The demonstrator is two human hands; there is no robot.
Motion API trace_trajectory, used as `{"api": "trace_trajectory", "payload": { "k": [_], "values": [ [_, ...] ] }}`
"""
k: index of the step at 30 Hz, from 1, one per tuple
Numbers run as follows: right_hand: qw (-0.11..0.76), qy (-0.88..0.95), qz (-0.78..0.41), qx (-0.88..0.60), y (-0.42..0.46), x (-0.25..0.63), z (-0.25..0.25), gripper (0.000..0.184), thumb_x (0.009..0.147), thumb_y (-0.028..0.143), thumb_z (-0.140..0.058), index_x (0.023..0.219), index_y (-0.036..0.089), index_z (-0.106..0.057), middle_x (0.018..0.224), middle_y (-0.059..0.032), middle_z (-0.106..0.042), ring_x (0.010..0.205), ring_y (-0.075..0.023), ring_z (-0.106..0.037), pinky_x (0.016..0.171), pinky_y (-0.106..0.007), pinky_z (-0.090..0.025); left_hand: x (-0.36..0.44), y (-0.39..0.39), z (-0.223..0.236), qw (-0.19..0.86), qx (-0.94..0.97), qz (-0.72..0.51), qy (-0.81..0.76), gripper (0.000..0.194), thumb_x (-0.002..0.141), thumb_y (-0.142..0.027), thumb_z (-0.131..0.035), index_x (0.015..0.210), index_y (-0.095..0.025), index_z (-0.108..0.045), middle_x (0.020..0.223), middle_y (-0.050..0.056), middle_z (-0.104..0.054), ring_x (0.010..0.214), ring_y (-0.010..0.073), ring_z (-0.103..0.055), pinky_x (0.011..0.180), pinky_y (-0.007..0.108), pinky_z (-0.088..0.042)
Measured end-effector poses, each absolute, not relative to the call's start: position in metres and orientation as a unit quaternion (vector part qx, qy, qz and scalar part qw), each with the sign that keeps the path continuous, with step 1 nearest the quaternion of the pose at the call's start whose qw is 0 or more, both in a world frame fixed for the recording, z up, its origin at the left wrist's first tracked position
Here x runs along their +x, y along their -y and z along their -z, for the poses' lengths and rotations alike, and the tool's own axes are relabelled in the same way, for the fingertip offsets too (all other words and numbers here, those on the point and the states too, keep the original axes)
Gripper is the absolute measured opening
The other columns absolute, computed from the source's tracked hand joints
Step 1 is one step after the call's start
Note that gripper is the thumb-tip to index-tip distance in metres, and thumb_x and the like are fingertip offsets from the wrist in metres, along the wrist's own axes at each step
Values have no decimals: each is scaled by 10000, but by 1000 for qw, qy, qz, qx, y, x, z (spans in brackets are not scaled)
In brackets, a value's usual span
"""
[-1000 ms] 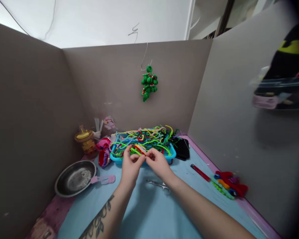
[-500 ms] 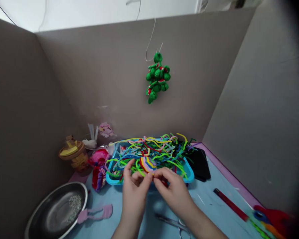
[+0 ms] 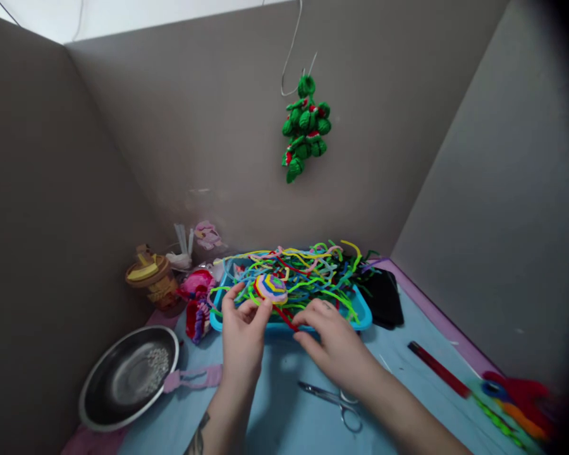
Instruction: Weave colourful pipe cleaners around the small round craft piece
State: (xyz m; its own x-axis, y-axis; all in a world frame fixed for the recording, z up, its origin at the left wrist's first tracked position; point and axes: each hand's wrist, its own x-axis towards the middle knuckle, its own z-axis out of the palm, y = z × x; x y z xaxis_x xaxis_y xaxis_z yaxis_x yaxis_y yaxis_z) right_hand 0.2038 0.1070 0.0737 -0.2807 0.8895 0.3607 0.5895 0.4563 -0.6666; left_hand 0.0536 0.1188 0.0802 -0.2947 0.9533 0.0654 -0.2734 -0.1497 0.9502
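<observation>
A small domed piece [image 3: 271, 288], striped in pink, blue, yellow, white and red, is pinched at its lower edge by my left hand [image 3: 243, 335]. A red pipe cleaner [image 3: 285, 318] runs from that edge down to the right. My right hand [image 3: 332, 344] has its thumb and fingertips closed on the strand's far end. Both hands are raised in front of a blue tray [image 3: 364, 321] heaped with loose coloured pipe cleaners [image 3: 313, 278]. On the table below my right hand lie metal scissors [image 3: 329, 397].
To the left stand a metal bowl [image 3: 95, 404] with small pale bits, a pink strappy piece [image 3: 196, 378] and a brown pot [image 3: 159, 284]. Black flat objects [image 3: 384, 300] and a red stick [image 3: 439, 368] lie right. A green ornament [image 3: 306, 129] hangs from the grey panel.
My right hand has drawn away to the right from the striped piece, and the red strand now shows between both hands. The view has tilted down, uncovering more of the scissors.
</observation>
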Motion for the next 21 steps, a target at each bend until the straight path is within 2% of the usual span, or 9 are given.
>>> {"api": "trace_trajectory", "payload": {
  "k": [4,7,12,18,21],
  "values": [
    [378,758,-250,-469,-108,203,-69,82,756,163,-554,723,216,-607,688,4,-575,620,-144,-517,557,-246,-351,56,-116,-81,459,378,-664,-454,600,655,-283,-732,1139,-208,-385,644,-47,-629,621,116,-607,636,219,-433],
    [421,704,-297,-489,-109,205,-71,96,761,181,-519,683,206,-570,588,22,-543,543,-129,-491,498,-231,-334,58,-117,-75,452,379,-661,-464,587,649,-288,-736,1122,-208,-398,604,-65,-600,574,103,-583,595,200,-414],
    [514,594,-410,-463,-106,202,-78,111,773,300,-535,723,200,-537,608,17,-558,558,-139,-557,518,-231,-420,68,-116,-66,503,338,-650,-457,615,636,-307,-742,1132,-193,-397,619,-50,-599,578,115,-593,596,225,-444],
    [558,598,-317,-480,-105,199,-68,117,780,282,-561,713,190,-591,649,-1,-597,603,-145,-569,564,-240,-437,72,-110,-74,571,278,-635,-440,833,568,-331,-785,1273,-215,-357,684,-34,-625,650,138,-629,647,266,-481],
    [573,581,-328,-475,-107,199,-64,142,780,320,-585,722,191,-601,654,-7,-613,613,-153,-582,581,-249,-458,72,-107,-75,579,293,-632,-424,845,589,-331,-775,1305,-228,-340,706,-22,-642,669,147,-637,662,275,-488]
  ]
}}
